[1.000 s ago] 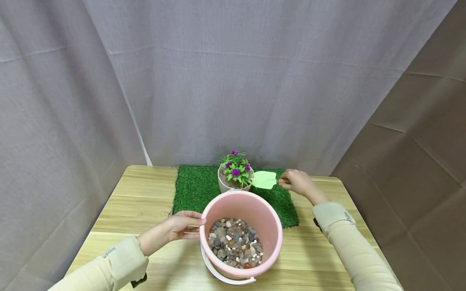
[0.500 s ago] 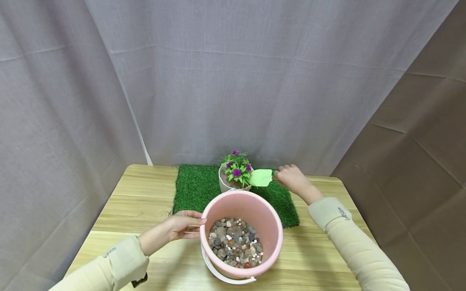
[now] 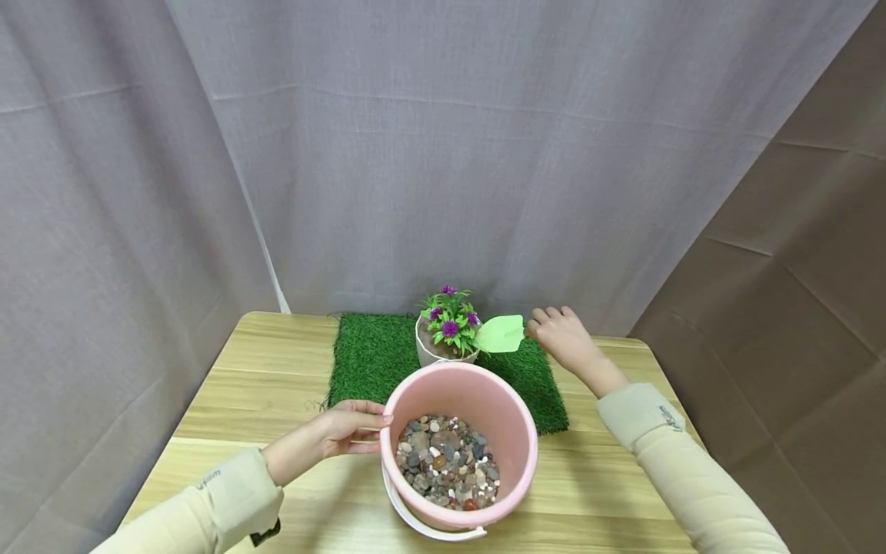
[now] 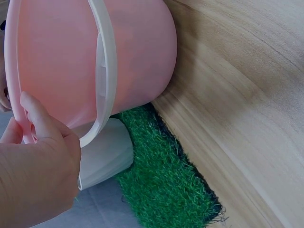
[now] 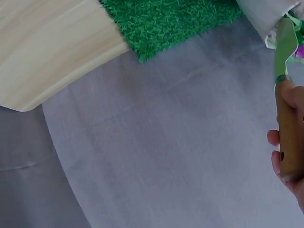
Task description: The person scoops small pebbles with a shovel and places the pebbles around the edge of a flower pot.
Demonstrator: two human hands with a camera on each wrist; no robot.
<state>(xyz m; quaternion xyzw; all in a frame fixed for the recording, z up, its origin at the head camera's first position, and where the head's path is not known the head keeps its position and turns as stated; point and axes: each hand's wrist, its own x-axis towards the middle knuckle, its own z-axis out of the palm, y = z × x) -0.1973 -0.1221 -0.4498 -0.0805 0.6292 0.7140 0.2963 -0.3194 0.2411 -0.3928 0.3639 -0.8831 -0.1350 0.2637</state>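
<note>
My left hand [image 3: 331,432] pinches the rim of a pink bucket [image 3: 508,438] that holds pebbles [image 3: 446,462]. In the left wrist view, its thumb and fingers sit on either side of that rim. My right hand [image 3: 566,340] grips the wooden handle [image 5: 290,130] of a small trowel with a light green blade [image 3: 503,334]. The blade's tip reaches over the rim of a white flowerpot [image 3: 428,356], beside the leaves of a plant with purple flowers [image 3: 450,329]. Brown filling shows in the pot, and the bucket hides part of its lower front.
Under the pot lies a green artificial-grass mat [image 3: 367,362], on a light wooden table [image 3: 277,369]. The bucket's white handle [image 3: 422,527] hangs down at its front. Grey curtains [image 3: 443,169] stand behind the table, with a brown one [image 3: 782,308] to the right.
My right hand first moved left with the trowel toward the pot, then slightly back right, and the blade's tilt changed. The left hand and bucket have stayed in place.
</note>
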